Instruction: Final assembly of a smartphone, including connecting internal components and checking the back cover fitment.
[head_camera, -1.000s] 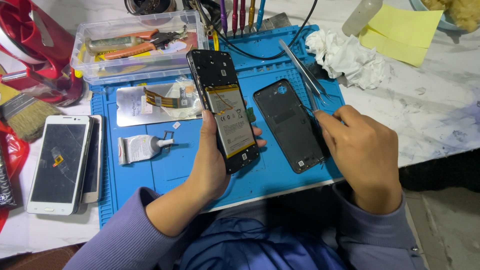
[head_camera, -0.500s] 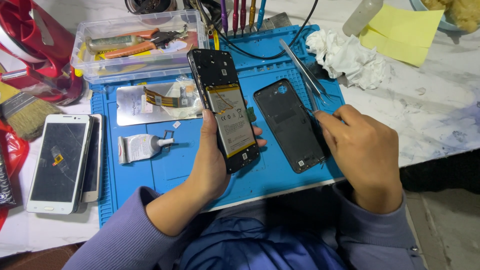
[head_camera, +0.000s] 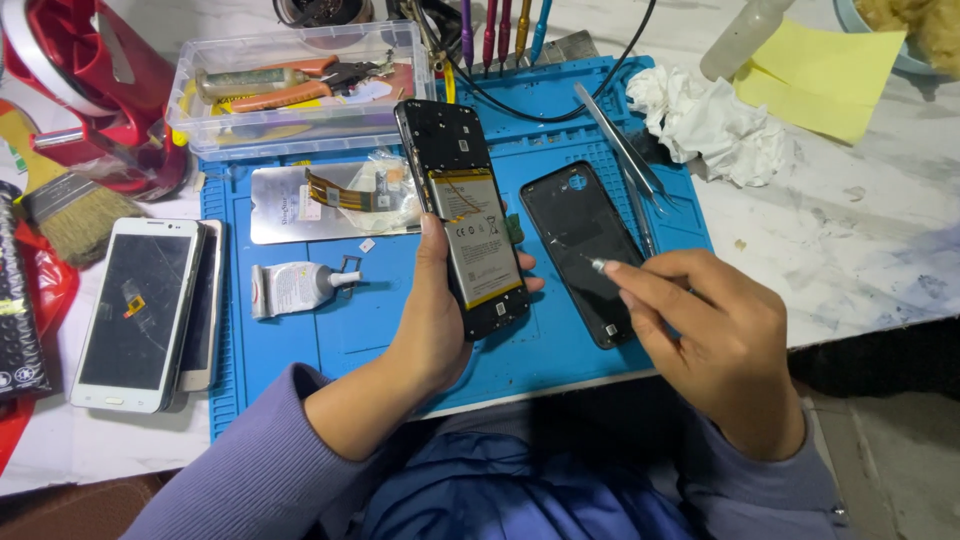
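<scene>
My left hand (head_camera: 432, 318) grips an opened black phone (head_camera: 462, 215) upright over the blue work mat (head_camera: 340, 335); its battery and bare frame face me. My right hand (head_camera: 712, 335) is closed on a thin metal-tipped tool (head_camera: 598, 265), whose tip points left over the black back cover (head_camera: 585, 245) lying flat on the mat. Tweezers (head_camera: 618, 150) rest on the mat beyond the cover.
A glue tube (head_camera: 295, 287) and a metal plate with flex cable (head_camera: 325, 200) lie on the mat's left part. A white phone (head_camera: 135, 310), a brush (head_camera: 65, 205), a clear parts box (head_camera: 300, 85), crumpled tissue (head_camera: 715, 120) and yellow paper (head_camera: 825, 75) surround the mat.
My right hand has turned and lifted off the back cover's right edge; the tool tip now shows above the cover. The left hand with the phone stays put.
</scene>
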